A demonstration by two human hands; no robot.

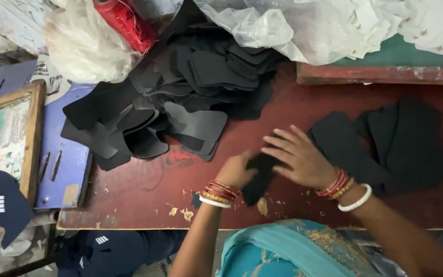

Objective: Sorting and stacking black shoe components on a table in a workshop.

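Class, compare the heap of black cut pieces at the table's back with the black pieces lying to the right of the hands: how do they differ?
The back heap is large, jumbled and piled high, with curved edges sticking out; the right-hand pieces are few, flat and overlapping. The heap lies beyond the left hand; the right-hand pieces sit beside the right hand. Both are black and on the red table.

Cut pieces [196, 97]: matt black cloth or foam, smooth. Surface [144, 190]: red-painted wood, worn, chipped. Bags [283, 31]: thin glossy clear plastic. Frame [34, 138]: bare rough wood. Bangles [357, 201]: glossy plastic.

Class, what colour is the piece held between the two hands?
Black piece, seen in the head view.
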